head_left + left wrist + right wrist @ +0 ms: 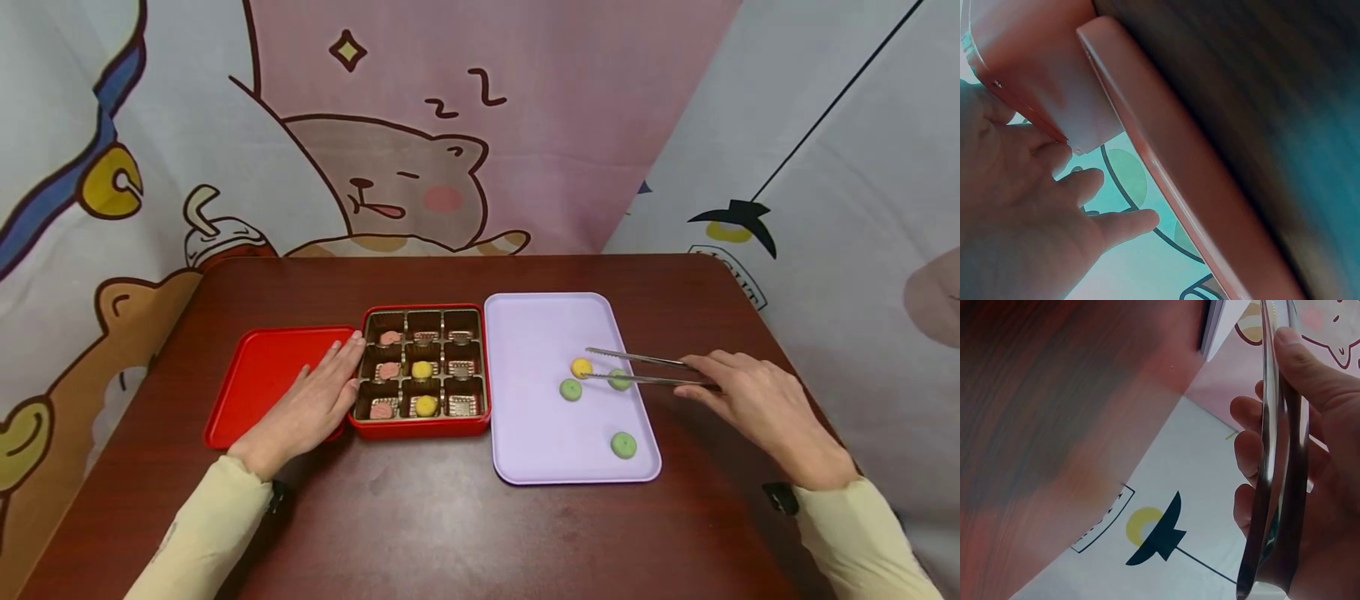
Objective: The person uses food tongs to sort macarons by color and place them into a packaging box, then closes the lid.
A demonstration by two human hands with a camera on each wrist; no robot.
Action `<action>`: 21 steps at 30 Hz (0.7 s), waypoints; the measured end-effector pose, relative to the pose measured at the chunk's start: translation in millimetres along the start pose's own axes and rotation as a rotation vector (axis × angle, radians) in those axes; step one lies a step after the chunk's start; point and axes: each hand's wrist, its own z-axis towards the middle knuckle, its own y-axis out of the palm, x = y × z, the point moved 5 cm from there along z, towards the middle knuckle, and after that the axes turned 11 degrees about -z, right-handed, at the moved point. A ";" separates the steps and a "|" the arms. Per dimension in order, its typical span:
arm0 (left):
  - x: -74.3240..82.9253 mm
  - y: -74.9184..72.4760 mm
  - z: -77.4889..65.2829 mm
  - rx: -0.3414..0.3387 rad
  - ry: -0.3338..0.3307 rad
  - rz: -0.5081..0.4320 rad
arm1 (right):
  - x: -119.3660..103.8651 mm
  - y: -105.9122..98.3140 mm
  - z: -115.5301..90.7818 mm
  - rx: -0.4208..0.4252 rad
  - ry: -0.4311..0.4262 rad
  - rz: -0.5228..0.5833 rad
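My right hand [761, 400] holds metal tongs [652, 360], also seen in the right wrist view as long steel tongs [1269, 425] between thumb and fingers. The tongs' tips are spread on either side of a small round yellow sweet [581, 367] on the lilac tray [540, 333]; contact cannot be told. With fingers straight, my left hand [307, 408] touches the left side of a red box [420, 428]. Its divided insert has pink sweets [387, 370] in the left column and two yellow sweets [422, 369] in the middle column.
Three green sweets [623, 445] lie on the lilac tray, one partly behind the lower tong arm. A red lid [262, 375] lies left of the box, partly under my left forearm and hand. The brown table [420, 517] ends at a printed cloth [570, 125].
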 end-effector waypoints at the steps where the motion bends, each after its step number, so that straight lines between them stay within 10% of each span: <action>1: 0.0 0.0 0.0 0.000 -0.001 0.001 | -0.8 0.8 1.0 0.002 -0.005 -0.006; 21: -0.6 0.3 -1.2 0.004 -0.008 0.004 | -3.6 12.1 8.3 -0.032 0.071 -0.028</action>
